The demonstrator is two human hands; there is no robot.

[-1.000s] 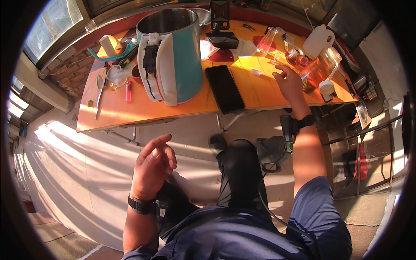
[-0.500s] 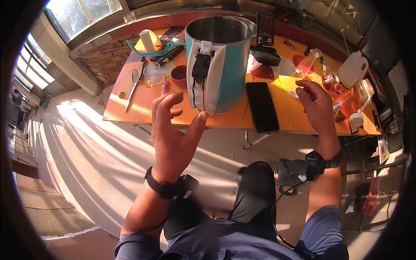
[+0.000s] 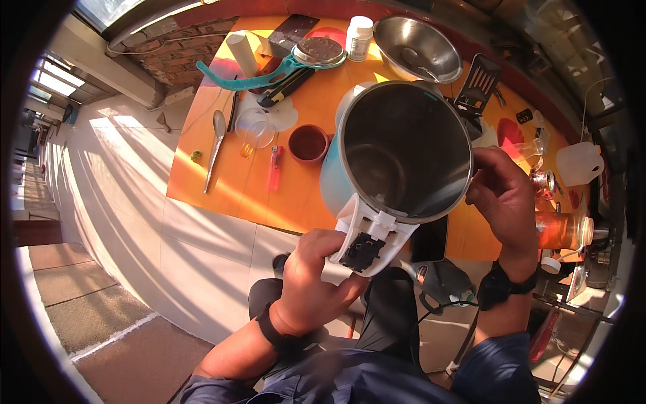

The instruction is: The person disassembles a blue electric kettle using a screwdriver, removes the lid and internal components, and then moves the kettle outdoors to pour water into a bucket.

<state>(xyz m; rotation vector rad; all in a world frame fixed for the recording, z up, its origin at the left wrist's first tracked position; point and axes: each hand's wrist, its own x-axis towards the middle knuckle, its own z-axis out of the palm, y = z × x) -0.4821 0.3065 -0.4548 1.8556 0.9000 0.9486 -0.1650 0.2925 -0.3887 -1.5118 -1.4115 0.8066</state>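
An electric kettle (image 3: pixel 407 148) without a lid, steel inside and turquoise outside, is tilted towards me at the table's front edge. Its white handle (image 3: pixel 393 236) has its cover off, baring a black switch part (image 3: pixel 363 252). My left hand (image 3: pixel 313 279) grips this handle from the left, thumb below and fingers partly hidden behind it. At the kettle's right rim, my right hand (image 3: pixel 501 195) has its fingers curled and holds the edge. The kettle's base is hidden from view.
On the orange table (image 3: pixel 222 195) left of the kettle lie a spoon (image 3: pixel 215 151), a pink lighter (image 3: pixel 274 168), a brown cup (image 3: pixel 308 143) and a turquoise strainer (image 3: pixel 256 82). Behind stands a steel bowl (image 3: pixel 417 50). A phone (image 3: pixel 431 241) and orange-filled bottle (image 3: pixel 562 230) are right.
Both hands have moved from the air onto the kettle, the left to its handle and the right to its rim. The kettle has tipped towards me, and my view looks into it.
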